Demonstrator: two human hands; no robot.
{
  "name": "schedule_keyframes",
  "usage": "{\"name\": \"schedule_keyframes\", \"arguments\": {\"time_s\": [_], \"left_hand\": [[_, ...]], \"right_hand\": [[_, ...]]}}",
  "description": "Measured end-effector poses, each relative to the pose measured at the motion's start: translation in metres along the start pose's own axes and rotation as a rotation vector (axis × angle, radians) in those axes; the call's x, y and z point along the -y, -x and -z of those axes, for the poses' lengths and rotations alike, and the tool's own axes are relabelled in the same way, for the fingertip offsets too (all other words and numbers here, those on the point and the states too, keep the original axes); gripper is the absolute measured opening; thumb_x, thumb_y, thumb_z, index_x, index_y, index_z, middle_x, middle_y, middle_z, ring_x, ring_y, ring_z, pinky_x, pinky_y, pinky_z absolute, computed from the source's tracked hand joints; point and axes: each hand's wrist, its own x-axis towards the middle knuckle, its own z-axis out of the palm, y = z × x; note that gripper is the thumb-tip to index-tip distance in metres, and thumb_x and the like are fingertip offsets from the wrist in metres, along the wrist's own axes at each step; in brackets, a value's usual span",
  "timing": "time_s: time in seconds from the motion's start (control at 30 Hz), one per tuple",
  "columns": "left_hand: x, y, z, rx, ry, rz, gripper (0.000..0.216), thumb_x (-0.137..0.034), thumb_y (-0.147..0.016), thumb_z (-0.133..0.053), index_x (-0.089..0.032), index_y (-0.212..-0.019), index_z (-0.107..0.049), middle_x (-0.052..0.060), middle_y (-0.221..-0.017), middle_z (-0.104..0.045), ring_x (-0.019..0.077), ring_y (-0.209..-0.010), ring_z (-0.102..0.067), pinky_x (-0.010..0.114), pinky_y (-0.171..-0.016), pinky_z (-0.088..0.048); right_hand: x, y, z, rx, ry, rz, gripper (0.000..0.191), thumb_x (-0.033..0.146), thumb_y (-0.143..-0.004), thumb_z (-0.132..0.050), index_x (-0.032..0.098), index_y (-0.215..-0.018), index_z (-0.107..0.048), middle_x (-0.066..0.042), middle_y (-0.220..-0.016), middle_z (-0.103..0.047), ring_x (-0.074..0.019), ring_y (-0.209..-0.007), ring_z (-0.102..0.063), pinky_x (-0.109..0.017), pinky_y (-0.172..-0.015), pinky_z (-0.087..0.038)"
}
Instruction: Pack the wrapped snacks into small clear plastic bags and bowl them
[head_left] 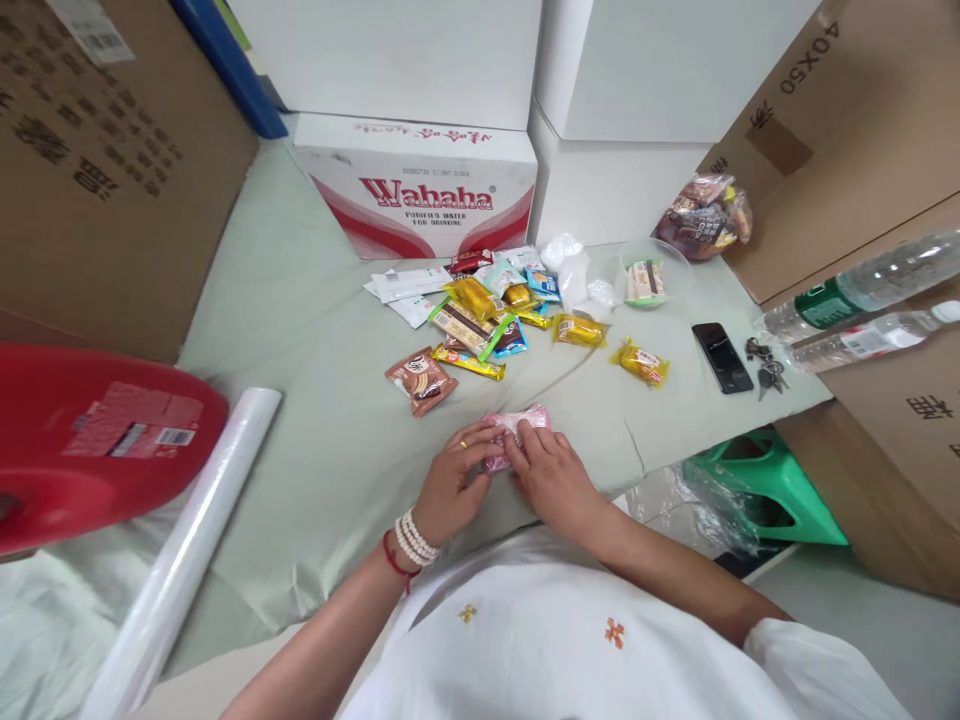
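Observation:
A small pink packet (538, 414) with a shiny wrapper lies on the cloth-covered table in front of me. My left hand (456, 478), with a ring and a beaded bracelet, has its curled fingers on the packet's left part. From the other side, my right hand (551, 476) grips it, its fingers laid over the top. Both hands partly hide the packet. Just beyond them is a brown snack packet (421, 381). A loose pile of wrapped snacks sits further back, with a yellow bar (469, 362) and a green-edged biscuit packet (466, 325).
A Wahaha carton (420, 190) stands at the back. Two yellow-wrapped snacks (579, 330), a clear round container (679, 262), a phone (721, 357) and keys (769, 376) lie to the right, near plastic bottles (870, 285). A plastic roll (202, 520) and red container (97, 440) are left.

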Motion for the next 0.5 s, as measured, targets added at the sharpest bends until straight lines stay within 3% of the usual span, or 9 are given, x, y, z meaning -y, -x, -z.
{"name": "schedule_keyframes", "arguments": {"time_s": [0.2,0.3,0.4,0.5], "left_hand": [[-0.014,0.004,0.020,-0.094,0.069,0.176,0.033,-0.019,-0.085,-0.053,-0.022,-0.108,-0.076,0.007,-0.121,-0.077,0.0244,-0.122,-0.066,0.045,-0.111,-0.051],[-0.009,0.023,0.033,-0.160,0.024,0.288,0.031,-0.025,-0.088,-0.051,-0.022,-0.107,-0.076,0.007,-0.120,-0.077,0.0239,-0.119,-0.068,0.043,-0.110,-0.052],[0.002,0.053,0.044,-0.201,-0.031,0.446,0.035,-0.031,-0.088,-0.048,-0.021,-0.105,-0.077,0.008,-0.120,-0.077,0.0251,-0.119,-0.069,0.043,-0.111,-0.051],[0.011,0.082,0.048,-0.215,-0.126,0.614,0.040,-0.033,-0.085,-0.045,-0.022,-0.105,-0.077,0.007,-0.118,-0.079,0.0265,-0.117,-0.071,0.044,-0.109,-0.053]], "right_hand": [[-0.032,0.000,-0.004,-0.058,-0.132,0.063,0.045,0.011,-0.102,-0.045,0.021,-0.144,-0.058,-0.014,-0.149,-0.059,-0.0266,-0.112,-0.057,-0.041,-0.088,-0.042],[-0.060,-0.001,0.010,-0.148,-0.319,-0.034,0.036,0.017,-0.105,-0.043,0.020,-0.135,-0.063,-0.014,-0.131,-0.070,-0.0239,-0.100,-0.059,-0.037,-0.085,-0.044],[-0.127,-0.009,0.038,-0.344,-0.528,-0.252,0.032,0.036,-0.107,-0.042,0.020,-0.116,-0.068,-0.009,-0.098,-0.073,-0.0221,-0.085,-0.060,-0.033,-0.079,-0.047],[-0.230,-0.034,0.071,-0.560,-0.625,-0.547,0.037,0.046,-0.105,-0.044,0.020,-0.116,-0.067,-0.006,-0.097,-0.072,-0.0207,-0.083,-0.062,-0.030,-0.077,-0.048]]}}
